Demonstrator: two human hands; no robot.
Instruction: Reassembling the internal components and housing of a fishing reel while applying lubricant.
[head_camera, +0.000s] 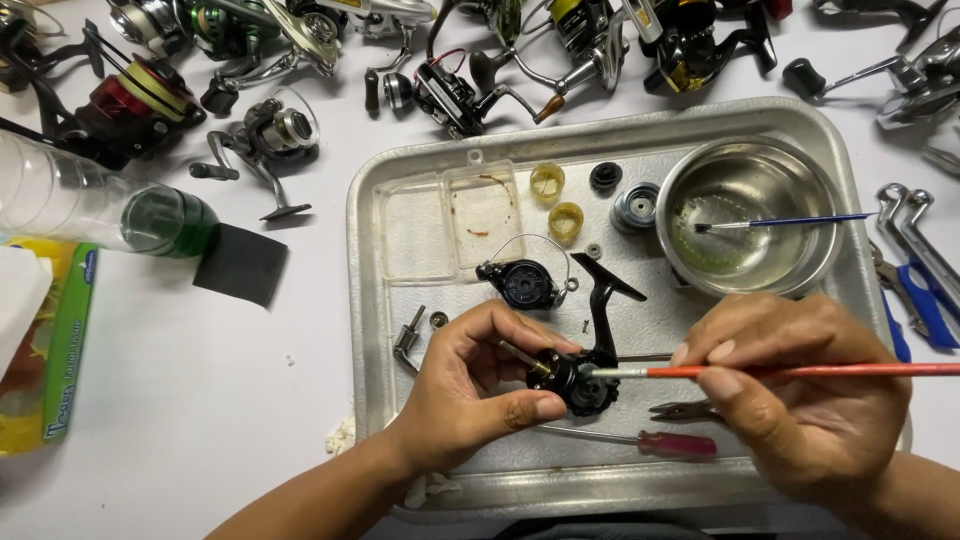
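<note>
Over the metal tray (372, 300), left hand (470, 385) was clamped on the black reel body (580, 378); right hand (800, 390) pinched a red-handled brush (780, 371), tip touching the gearing; looked like the greasing step; next probably needed a light, steady dab

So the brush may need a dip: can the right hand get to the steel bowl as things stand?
Probably yes: the steel bowl sits just beyond the right hand, open-topped, with only a blue-handled brush resting in it.

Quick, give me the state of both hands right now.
Left hand: closed around a black fishing reel body.
Right hand: closed on a red-handled brush, tip at the reel.
</note>
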